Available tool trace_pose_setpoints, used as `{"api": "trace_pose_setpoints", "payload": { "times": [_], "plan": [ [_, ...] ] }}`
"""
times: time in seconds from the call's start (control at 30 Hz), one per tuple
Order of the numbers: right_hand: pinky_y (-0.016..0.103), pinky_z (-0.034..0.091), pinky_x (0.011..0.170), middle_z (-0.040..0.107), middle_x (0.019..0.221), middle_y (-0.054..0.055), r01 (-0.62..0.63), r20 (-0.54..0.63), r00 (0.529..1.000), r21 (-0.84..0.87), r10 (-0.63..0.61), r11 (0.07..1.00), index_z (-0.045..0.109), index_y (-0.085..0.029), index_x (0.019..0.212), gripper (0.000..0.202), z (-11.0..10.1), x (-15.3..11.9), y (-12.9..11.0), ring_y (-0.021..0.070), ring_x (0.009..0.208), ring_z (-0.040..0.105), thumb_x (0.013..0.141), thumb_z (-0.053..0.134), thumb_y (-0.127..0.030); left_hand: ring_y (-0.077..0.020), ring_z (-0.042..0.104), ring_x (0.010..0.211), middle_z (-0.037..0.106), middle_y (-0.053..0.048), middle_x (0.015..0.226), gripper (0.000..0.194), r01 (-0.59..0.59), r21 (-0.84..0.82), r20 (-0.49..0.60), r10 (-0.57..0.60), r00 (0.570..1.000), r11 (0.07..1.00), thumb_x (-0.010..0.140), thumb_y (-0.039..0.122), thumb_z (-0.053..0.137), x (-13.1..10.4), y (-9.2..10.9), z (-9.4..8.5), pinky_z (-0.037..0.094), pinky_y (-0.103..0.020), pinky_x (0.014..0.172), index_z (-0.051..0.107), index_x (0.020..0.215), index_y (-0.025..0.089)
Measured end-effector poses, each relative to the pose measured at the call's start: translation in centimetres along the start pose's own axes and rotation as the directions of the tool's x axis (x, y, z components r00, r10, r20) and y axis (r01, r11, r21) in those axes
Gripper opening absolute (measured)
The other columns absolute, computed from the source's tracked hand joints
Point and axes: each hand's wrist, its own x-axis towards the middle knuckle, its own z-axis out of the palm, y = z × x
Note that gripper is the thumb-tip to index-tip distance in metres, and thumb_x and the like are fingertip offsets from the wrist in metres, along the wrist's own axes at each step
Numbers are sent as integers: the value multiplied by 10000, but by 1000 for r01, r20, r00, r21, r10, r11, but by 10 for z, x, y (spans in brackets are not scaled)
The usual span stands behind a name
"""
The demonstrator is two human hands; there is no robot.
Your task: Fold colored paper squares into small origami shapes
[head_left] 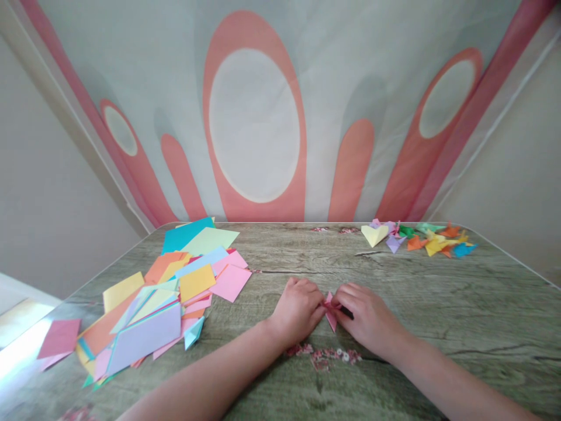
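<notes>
Between my two hands, near the middle of the wooden-patterned table, a small folded pink paper point(331, 318) stands pinched, its pointed lower end showing. My left hand point(300, 310) closes on its left side with the fingers curled. From the other side, my right hand point(363, 316) grips it between thumb and fingers. Part of the paper is hidden behind the fingertips, so its full shape cannot be made out.
A spread pile of coloured paper sheets point(144, 327) covers the table's left side, with a folded light-blue piece point(193, 333) at its edge. Several small folded paper figures point(433, 242) lie at the back right beside a pale yellow paper heart point(374, 235). A patterned cloth point(324, 88) hangs behind.
</notes>
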Motion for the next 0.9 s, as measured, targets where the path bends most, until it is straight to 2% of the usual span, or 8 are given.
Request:
{"api": "trace_pose_setpoints", "payload": {
  "times": [0.3, 0.67, 0.9],
  "plan": [
    [304, 423, 713, 628, 776, 23, -15, 50, 999, 6, 15, 1000, 642, -211, 809, 154, -3, -1, 6, 192, 784, 574, 899, 595, -327, -198, 539, 865, 626, -36, 808, 256, -36, 50, 22, 35, 999, 998, 930, 367, 501, 0, 0, -2, 334, -332, 795, 621, 811, 176],
    [299, 424, 694, 623, 747, 13, -34, 46, 998, 1, 33, 999, 638, -209, 759, 111, -5, 1, 3, 184, 761, 570, 861, 635, -252, -189, 570, 857, 649, -16, 793, 154, 45, -92, -16, -47, 999, 995, 872, 332, 599, -1, -3, 4, 349, -299, 774, 654, 808, 202],
    [298, 414, 690, 618, 771, 22, 0, 36, 999, -59, 2, 998, 605, -195, 776, 119, 1, 1, 1, 179, 757, 565, 870, 614, -266, -186, 577, 835, 649, -18, 782, 141, -26, -41, 23, 27, 999, 999, 858, 299, 593, 6, -4, 0, 344, -304, 787, 642, 792, 185]
  ]
}}
